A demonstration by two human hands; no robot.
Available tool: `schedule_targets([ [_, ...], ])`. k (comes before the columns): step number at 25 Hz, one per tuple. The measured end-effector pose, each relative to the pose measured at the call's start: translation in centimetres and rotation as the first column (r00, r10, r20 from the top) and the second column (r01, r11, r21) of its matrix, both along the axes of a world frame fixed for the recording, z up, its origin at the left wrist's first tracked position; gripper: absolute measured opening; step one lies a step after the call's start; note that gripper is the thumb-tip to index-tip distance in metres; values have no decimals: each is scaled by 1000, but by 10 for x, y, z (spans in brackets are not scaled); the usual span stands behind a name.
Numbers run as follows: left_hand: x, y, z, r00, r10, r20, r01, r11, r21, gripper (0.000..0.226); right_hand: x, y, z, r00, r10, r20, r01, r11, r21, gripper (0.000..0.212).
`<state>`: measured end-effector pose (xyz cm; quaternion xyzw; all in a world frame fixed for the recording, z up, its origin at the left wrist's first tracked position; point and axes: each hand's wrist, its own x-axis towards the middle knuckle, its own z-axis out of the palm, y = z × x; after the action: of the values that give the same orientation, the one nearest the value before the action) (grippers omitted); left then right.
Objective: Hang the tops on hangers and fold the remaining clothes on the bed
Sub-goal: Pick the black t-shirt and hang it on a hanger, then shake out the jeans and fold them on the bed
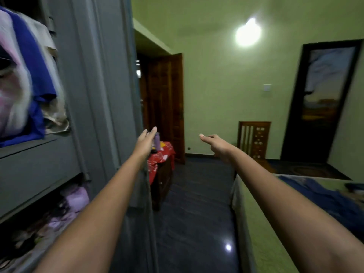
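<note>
Both arms are stretched straight out in front, nothing in either hand. The left hand (146,140) has its fingers straight and together, right beside the edge of the grey wardrobe door (110,95); can't tell if it's actually touching it. The right hand (214,145) is out over the dark floor (197,203), fingers loosely extended, pointing leftish, also holding nothing. Inside the wardrobe (39,160) on the left there's a blue top (33,62) hanging next to a pale pinkish garment (11,91) and a beige one (51,75), all pretty blurry. Lower shelf has a heap of lilac clothes (72,200). The bed (262,223) with its green sheet is at the lower right, and a dark blue piece of clothing (325,198) lies on it, well away from both hands. Further back there's a small cabinet with a red cloth (161,156), a wooden door (167,107), and a wooden chair (254,138) against the green wall.
</note>
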<state>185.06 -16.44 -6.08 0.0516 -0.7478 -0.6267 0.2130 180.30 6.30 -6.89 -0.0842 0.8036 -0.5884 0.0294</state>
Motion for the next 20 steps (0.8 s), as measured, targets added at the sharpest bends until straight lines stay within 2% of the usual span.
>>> schedule_targets([
  [5,-24,103,-3,972,-236,4,235,970,56,63,21,120,2,986,-165,-3,165,985,-46,82],
  [10,-62,153,-5,946,-324,14,323,946,32,69,-3,168,-4,978,-207,10,207,978,-29,84],
  [15,-149,173,-14,940,-341,-8,341,940,11,68,-82,171,-22,979,-204,3,204,979,23,81],
  [20,-272,182,-28,938,-345,17,345,939,9,68,-209,162,-18,978,-209,-29,211,973,90,78],
])
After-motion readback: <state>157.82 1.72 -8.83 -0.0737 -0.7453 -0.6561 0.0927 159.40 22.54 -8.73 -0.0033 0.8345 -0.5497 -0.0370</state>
